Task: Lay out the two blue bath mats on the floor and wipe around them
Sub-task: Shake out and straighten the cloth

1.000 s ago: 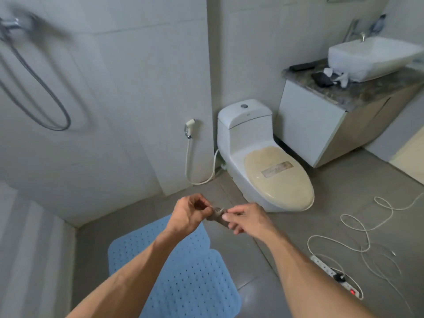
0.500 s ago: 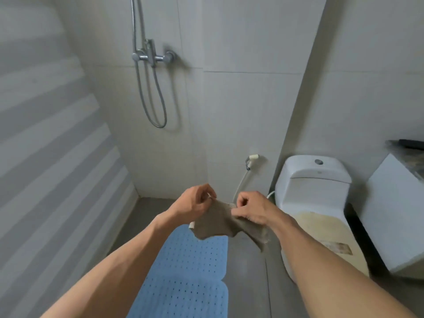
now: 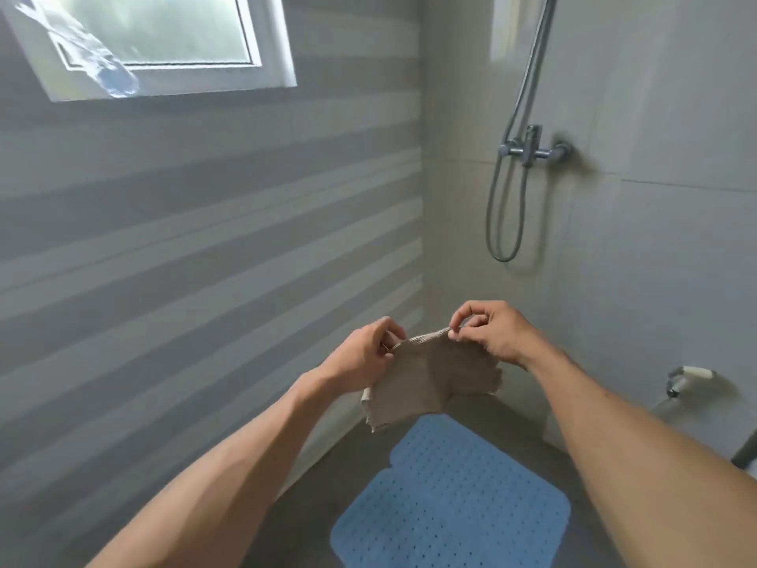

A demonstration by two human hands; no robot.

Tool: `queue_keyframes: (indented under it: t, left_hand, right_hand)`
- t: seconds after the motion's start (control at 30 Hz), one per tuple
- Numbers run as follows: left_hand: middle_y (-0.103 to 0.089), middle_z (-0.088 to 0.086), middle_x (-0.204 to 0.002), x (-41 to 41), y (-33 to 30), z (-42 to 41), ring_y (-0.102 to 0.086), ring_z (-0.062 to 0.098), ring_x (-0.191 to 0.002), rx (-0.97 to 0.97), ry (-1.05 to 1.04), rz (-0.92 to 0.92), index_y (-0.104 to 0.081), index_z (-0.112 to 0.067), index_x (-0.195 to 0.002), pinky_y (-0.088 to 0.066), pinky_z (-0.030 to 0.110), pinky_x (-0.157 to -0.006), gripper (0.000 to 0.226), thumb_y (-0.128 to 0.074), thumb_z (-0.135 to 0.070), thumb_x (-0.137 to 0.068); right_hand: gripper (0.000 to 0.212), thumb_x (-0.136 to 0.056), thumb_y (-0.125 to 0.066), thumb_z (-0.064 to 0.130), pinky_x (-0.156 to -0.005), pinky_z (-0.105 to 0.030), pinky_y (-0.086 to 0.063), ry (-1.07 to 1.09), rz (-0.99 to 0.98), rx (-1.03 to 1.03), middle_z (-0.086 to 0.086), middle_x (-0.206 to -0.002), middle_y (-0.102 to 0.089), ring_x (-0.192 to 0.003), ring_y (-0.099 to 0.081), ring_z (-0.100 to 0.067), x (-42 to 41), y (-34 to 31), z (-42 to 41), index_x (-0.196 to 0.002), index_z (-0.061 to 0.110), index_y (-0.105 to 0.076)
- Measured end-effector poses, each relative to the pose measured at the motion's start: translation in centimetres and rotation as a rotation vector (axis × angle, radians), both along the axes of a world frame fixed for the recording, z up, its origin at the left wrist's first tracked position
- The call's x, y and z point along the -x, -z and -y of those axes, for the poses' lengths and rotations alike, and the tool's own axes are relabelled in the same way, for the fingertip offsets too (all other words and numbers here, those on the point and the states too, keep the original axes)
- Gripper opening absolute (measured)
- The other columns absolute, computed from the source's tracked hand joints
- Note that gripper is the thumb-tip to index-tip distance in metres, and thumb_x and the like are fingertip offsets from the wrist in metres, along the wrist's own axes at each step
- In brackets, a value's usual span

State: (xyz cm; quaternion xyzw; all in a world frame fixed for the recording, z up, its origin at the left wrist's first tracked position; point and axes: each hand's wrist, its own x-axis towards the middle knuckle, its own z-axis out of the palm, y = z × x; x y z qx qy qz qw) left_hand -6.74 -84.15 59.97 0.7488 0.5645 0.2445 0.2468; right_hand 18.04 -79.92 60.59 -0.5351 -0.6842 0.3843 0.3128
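Left hand: the left hand [image 3: 362, 354] is up in front of the person, its grip closed in a pinch on the top left edge of the cloth [image 3: 430, 379].
Right hand: the right hand [image 3: 489, 334] pinches the top right edge of the cloth between thumb and finger, its other fingers curled.
Cloth: a small tan-grey rag, stretched out between the two hands. Its lower part hangs down loose and wrinkled, in the air above the floor.
Blue mats: a blue bath mat [image 3: 450, 510] full of little holes lies flat on the grey floor [image 3: 352, 457], under the hands and between the arms. Another blue mat [image 3: 440, 434] lies just past it, nearer the corner of the floor; the cloth hides part of it. Their edges look to be touching.
Floor: dark grey, and it meets the striped wall [image 3: 205, 239] on the left.
Shower: a metal tap [image 3: 532, 149] sits on the pale wall to the right, with a grey hose [image 3: 504, 223] hanging in a loop.
Window: a white window [image 3: 164, 38] is high up on the left wall.
Sprayer: a small white sprayer [image 3: 688, 377] hangs low on the right wall.
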Motion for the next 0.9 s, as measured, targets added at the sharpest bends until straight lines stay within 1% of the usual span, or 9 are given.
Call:
queue_keyframes:
  t: [0.03,0.1,0.17,0.27,0.37,0.43,0.53,0.7,0.9]
  left_hand:
    - [-0.067,-0.008,-0.088,2.1,-0.5,1.2,-0.058,0.009,-0.074,-0.022,-0.059,0.010,-0.059,-0.022,-0.105,-0.048,0.022,-0.068,0.032,-0.051,-0.002,-0.081]
    - [-0.068,-0.004,-0.089,5.9,-1.7,3.4,-0.059,0.010,-0.073,-0.059,-0.165,0.005,-0.057,-0.024,-0.101,-0.052,0.026,-0.068,0.027,-0.053,-0.005,-0.083]
    - [-0.068,-0.001,-0.091,9.5,-2.9,5.4,-0.058,0.012,-0.072,-0.081,-0.252,-0.070,-0.056,-0.026,-0.100,-0.052,0.028,-0.064,0.022,-0.052,-0.008,-0.088]
    - [-0.065,0.000,-0.090,13.9,-4.6,8.5,-0.056,0.018,-0.073,-0.151,-0.417,-0.191,-0.062,-0.021,-0.094,-0.045,0.023,-0.062,0.022,-0.049,-0.005,-0.091]
    - [-0.058,0.001,-0.088,17.0,-6.1,12.0,-0.059,0.022,-0.076,-0.182,-0.580,-0.295,-0.075,-0.016,-0.089,-0.044,0.023,-0.068,0.022,-0.056,-0.005,-0.092]
    - [-0.060,0.005,-0.094,18.7,-6.8,14.4,-0.063,0.026,-0.081,-0.165,-0.677,-0.353,-0.077,-0.019,-0.098,-0.051,0.029,-0.076,0.022,-0.059,-0.007,-0.092]
    - [-0.060,0.010,-0.100,20.8,-7.5,18.2,-0.064,0.030,-0.088,-0.131,-0.803,-0.426,-0.075,-0.019,-0.109,-0.052,0.033,-0.085,0.030,-0.057,-0.004,-0.092]
    - [-0.055,0.012,-0.108,24.2,-9.1,24.2,-0.062,0.030,-0.099,-0.009,-0.935,-0.557,-0.070,-0.022,-0.120,-0.048,0.030,-0.090,0.042,-0.054,0.002,-0.090]
    - [-0.041,0.006,-0.094,29.3,-11.0,28.1,-0.064,0.032,-0.086,-0.006,-1.056,-0.798,-0.068,-0.018,-0.115,-0.053,0.033,-0.078,0.038,-0.045,0.004,-0.094]
  right_hand:
    - [0.014,-0.083,-0.078,0.007,-0.052,-0.022,-0.031,-0.060,0.004,-0.024,-0.003,-0.059,-0.052,-0.060,-0.040,-0.019,2.3,-0.4,-0.2,-0.077,0.020,-0.076]
    - [0.018,-0.087,-0.076,0.012,-0.053,-0.019,-0.040,-0.161,0.033,-0.053,-0.002,-0.065,-0.066,-0.062,-0.051,-0.015,6.8,-1.5,-0.4,-0.080,0.027,-0.081]
    - [0.020,-0.090,-0.074,0.018,-0.059,-0.011,-0.046,-0.240,0.063,-0.098,0.011,-0.074,-0.075,-0.067,-0.062,-0.004,11.0,-2.8,-0.4,-0.084,0.036,-0.082]
    - [0.029,-0.093,-0.067,0.017,-0.066,-0.005,-0.047,-0.380,0.129,-0.201,0.023,-0.089,-0.074,-0.084,-0.066,0.005,16.9,-4.9,-0.4,-0.087,0.042,-0.081]
    - [0.034,-0.094,-0.062,0.022,-0.084,-0.027,-0.054,-0.514,0.252,-0.369,0.022,-0.092,-0.062,-0.094,-0.063,-0.005,22.9,-6.7,0.1,-0.091,0.054,-0.077]
    - [0.032,-0.099,-0.058,0.030,-0.084,-0.034,-0.050,-0.580,0.345,-0.510,0.014,-0.092,-0.056,-0.094,-0.058,-0.012,26.7,-7.8,1.2,-0.100,0.058,-0.073]
    - [0.032,-0.102,-0.053,0.032,-0.078,-0.033,-0.045,-0.691,0.365,-0.638,0.008,-0.098,-0.054,-0.093,-0.057,-0.015,31.8,-8.8,3.4,-0.109,0.059,-0.069]
    - [0.046,-0.101,-0.050,0.019,-0.075,-0.031,-0.043,-0.845,0.373,-0.760,0.007,-0.107,-0.054,-0.103,-0.060,-0.018,39.3,-9.5,7.5,-0.115,0.059,-0.067]
    - [0.042,-0.101,-0.051,0.021,-0.083,-0.035,-0.047,-0.940,0.317,-0.880,0.003,-0.107,-0.051,-0.107,-0.056,-0.019,47.1,-11.2,11.0,-0.123,0.054,-0.065]
